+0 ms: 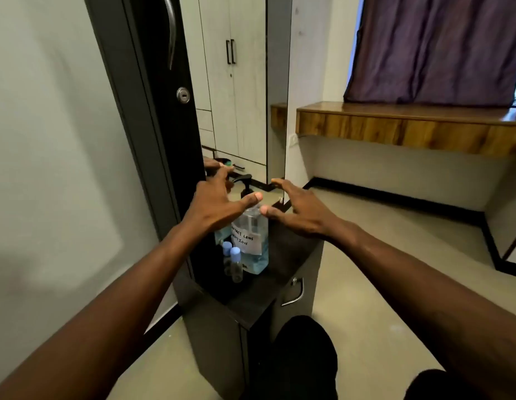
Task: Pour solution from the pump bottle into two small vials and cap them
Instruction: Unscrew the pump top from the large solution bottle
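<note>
1. Right at the bottom, at 5 o'clock of the view, a dark-clad knee (306,356) sits against the low black cabinet (219,336).
2. Two bare forearms reach forward, the left rising from 7 o'clock and the right from 4 o'clock. They close in on the middle of the view.
3. On the cabinet top, two small vials (235,264) stand upright side by side, long axes vertical, each wearing a pale blue cap. They sit just beside the bottle, at its 8 o'clock.
4. The pump bottle (255,255) stands upright near the back of the cabinet top. It is clear with a bluish base, and a handwritten white label (248,241) faces the camera. Its long axis is vertical, and the black pump head (243,179) points its spout toward 9 o'clock.
5. The left hand (219,203) is spread wide, palm down, fingers splayed, gripping nothing. It hangs at the bottle's 10 o'clock with its thumb across the bottle's shoulder.
6. The right hand (300,209) mirrors it at 2 o'clock, fingers fanned and empty, thumb aimed inward. Whether either thumb touches the bottle, I cannot tell.
7. Behind stands a tall mirror (236,96), which reflects wardrobe doors.
8. Farther off at 2 o'clock there is a wooden ledge (409,128) under a purple curtain (432,47).
</note>
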{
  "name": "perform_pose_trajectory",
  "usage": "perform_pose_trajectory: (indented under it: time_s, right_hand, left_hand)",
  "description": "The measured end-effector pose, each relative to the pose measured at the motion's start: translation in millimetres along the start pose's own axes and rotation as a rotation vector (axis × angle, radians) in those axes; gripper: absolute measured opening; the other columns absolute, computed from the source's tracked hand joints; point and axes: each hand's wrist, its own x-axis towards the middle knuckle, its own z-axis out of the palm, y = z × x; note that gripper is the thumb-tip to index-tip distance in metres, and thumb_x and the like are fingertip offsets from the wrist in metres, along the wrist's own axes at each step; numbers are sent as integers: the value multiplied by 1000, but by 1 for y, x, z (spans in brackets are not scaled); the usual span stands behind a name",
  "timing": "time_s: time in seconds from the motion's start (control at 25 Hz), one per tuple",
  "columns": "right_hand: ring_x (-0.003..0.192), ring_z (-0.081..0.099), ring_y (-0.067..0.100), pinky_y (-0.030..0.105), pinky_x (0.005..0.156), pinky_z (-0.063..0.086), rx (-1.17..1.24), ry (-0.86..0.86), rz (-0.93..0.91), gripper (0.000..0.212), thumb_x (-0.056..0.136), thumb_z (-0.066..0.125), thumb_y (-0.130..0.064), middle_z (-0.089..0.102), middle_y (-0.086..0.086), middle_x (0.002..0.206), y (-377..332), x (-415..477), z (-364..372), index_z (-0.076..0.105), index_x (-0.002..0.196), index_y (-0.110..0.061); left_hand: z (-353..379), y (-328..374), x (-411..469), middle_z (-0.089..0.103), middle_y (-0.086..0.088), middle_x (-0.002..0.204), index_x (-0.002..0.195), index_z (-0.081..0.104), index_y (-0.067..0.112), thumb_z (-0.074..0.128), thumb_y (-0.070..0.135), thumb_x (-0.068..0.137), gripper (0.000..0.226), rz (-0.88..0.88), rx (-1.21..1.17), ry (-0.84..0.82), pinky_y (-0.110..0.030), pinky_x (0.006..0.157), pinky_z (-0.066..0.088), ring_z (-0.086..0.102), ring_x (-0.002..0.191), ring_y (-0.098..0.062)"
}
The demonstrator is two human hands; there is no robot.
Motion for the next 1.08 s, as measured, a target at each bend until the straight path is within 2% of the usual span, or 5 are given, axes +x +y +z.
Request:
perform_pose_trajectory:
  time_s: [0.24, 0.4, 0.6, 0.72, 1.08]
  right_hand:
    - [126, 57, 29, 40, 102, 49, -9, -62, -42, 84, 88, 65, -59, 57, 13, 145, -11, 13, 40, 37, 152, -12]
    - [102, 62, 23, 35, 86, 53, 80, -33, -62, 66, 84, 66, -57, 67, 9, 122, -13, 19, 52, 52, 130, -11]
    - [88, 68, 23, 39, 69, 62, 194, -22, -46, 37, 81, 73, -29, 69, 3, 96, -12, 26, 49, 56, 111, -16]
    - [84, 65, 12, 23, 63, 52, 226, 15, -52, 29, 83, 76, -23, 65, -6, 91, -8, 29, 32, 54, 101, -23]
    - [116, 66, 22, 40, 98, 57, 296, 70, 40, 76, 80, 83, -29, 67, 4, 130, 32, 26, -111, 49, 146, -17]
  left_hand:
    - [19, -27, -6, 67, -16, 133, 147, 50, 11, 68, 62, 87, 81, -161, -54, -208, -12, 69, 49, 68, 115, -23]
    - [21, -30, -4, 62, -16, 140, 147, 49, 11, 71, 59, 86, 81, -164, -87, -198, -19, 82, 51, 65, 122, -25]
    - [21, -23, 4, 62, -15, 139, 142, 54, 5, 76, 51, 85, 77, -164, -90, -176, -14, 76, 47, 65, 118, -22]
    - [19, -10, 16, 63, -15, 137, 140, 56, 5, 78, 51, 84, 76, -135, -93, -188, -10, 68, 43, 63, 107, -15]
    - [26, 72, 86, 66, 2, 126, 145, 53, 18, 78, 54, 80, 78, -72, -431, -453, -36, 90, 57, 64, 114, -20]
